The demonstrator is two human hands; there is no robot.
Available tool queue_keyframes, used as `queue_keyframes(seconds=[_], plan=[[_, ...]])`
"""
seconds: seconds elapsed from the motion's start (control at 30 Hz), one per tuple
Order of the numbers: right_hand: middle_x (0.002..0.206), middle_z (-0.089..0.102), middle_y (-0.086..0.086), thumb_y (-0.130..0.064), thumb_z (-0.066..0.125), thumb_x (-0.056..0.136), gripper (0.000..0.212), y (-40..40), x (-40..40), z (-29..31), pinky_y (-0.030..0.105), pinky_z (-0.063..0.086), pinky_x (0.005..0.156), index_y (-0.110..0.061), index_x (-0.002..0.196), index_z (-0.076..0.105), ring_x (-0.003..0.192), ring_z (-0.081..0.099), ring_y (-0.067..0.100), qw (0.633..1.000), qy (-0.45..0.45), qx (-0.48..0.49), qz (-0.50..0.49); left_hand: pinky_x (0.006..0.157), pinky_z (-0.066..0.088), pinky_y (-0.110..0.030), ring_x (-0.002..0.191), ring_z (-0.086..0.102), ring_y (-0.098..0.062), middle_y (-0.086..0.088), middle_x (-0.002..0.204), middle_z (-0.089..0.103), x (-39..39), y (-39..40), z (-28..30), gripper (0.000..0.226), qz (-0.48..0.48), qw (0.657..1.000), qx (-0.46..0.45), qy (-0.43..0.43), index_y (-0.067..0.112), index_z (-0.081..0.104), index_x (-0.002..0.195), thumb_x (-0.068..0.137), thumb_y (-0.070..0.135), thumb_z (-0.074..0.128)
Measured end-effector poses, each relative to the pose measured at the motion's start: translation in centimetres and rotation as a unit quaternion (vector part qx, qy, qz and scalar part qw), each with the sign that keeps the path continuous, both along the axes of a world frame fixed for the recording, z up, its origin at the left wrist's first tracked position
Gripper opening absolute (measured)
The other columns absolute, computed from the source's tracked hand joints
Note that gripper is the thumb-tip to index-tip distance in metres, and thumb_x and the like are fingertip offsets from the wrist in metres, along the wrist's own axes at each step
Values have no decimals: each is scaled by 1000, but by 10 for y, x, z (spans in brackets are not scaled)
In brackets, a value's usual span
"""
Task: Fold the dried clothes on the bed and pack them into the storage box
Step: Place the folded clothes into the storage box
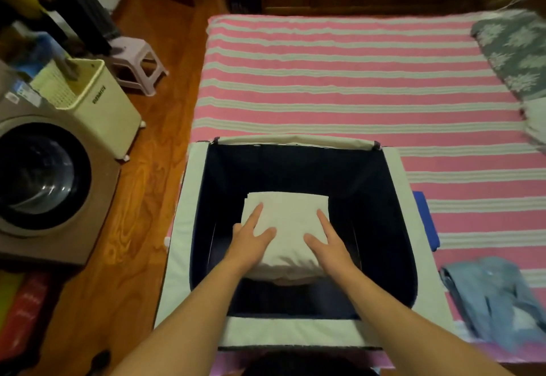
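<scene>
A folded white cloth point(285, 228) lies inside the storage box point(399, 228), low in its dark interior and toward the 6 o'clock side of the opening. The left hand point(251, 239) rests on the cloth's 9 o'clock edge with fingers straight and spread, pressing flat on the fabric; the right hand point(328, 244) does the same on the 3 o'clock edge, fingers extended, nothing gripped. The box, pale-rimmed with a navy lining, stands open on the bed point(339, 80), whose pink and white striped sheet stretches away toward 12 o'clock. At 4 o'clock from the box a light blue garment point(490, 299) lies crumpled on the sheet, and a blue item point(425, 219) sits just beside the box's 3 o'clock wall. Toward 1 o'clock lies a grey patterned fabric point(514, 53). At 9 o'clock, on the wooden floor, stand a washing machine point(44, 180), a cream laundry basket point(94, 98) and a small stool point(136, 62).
</scene>
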State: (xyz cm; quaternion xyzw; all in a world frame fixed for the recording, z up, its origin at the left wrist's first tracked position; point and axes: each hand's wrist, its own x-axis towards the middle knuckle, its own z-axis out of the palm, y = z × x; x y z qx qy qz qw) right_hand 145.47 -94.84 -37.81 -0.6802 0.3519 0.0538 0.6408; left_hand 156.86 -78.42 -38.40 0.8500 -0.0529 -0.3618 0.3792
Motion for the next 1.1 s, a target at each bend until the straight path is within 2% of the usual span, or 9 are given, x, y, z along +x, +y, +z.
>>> queue_keyframes(seconds=[0.17,0.3,0.43,0.5,0.63,0.9,0.97,1.03,1.1], plan=[[153,39,-11,-22,61,98,71,2,27,-47,11,39,88,-43,155,24,125,40,3,1000,25,-4,13,106,39,-40,131,43,-28,-3,152,25,22,3,-42,65,32,999,9,11,66,18,148,99,46,56],[154,35,-7,-38,60,96,75,12,41,-105,24,34,102,-53,154,14,130,39,8,993,59,-64,74,90,37,-32,111,43,-18,5,145,22,27,19,-89,67,34,996,84,-8,66,7,150,102,44,48],[161,16,6,-49,55,96,90,23,39,-164,34,39,105,-64,143,-21,139,38,28,940,156,-80,293,111,37,-48,138,36,-34,-6,164,9,14,31,-141,78,-16,967,244,75,66,-21,144,97,51,40],[161,9,4,-46,58,96,98,30,36,-174,30,43,93,-58,145,-26,133,45,31,930,172,-86,312,113,36,-51,140,34,-36,-9,165,10,9,32,-153,79,-17,958,271,88,66,-27,141,97,51,38],[159,9,2,-45,61,94,104,35,32,-170,34,47,98,-57,143,-30,130,48,30,930,150,-112,317,105,43,-46,131,43,-33,-11,159,21,11,28,-146,80,-23,956,286,59,62,-22,146,97,50,39],[163,2,1,-37,61,94,108,41,31,-185,33,49,94,-61,136,-36,119,53,27,912,139,-107,372,102,42,-48,137,36,-37,-13,165,10,14,34,-145,85,-71,932,346,84,55,-30,147,94,41,36],[163,10,5,-36,62,93,111,36,37,-183,33,49,89,-62,134,-38,114,56,27,895,177,-93,399,111,34,-58,149,17,-42,-15,168,-2,16,24,-137,88,-84,914,384,103,52,-32,147,95,33,36],[152,34,14,-32,57,93,106,32,48,-167,36,51,81,-58,139,-35,102,61,28,862,228,-117,437,117,26,-62,153,-1,-42,-15,167,-15,17,10,-116,89,-91,909,392,111,46,-27,152,96,22,38],[144,44,18,-30,49,94,89,26,61,-132,40,49,88,-46,154,-15,113,58,35,836,251,-182,453,117,28,-54,153,7,-39,-13,168,-9,19,-5,-86,80,-71,932,343,88,38,-10,160,98,21,39]])
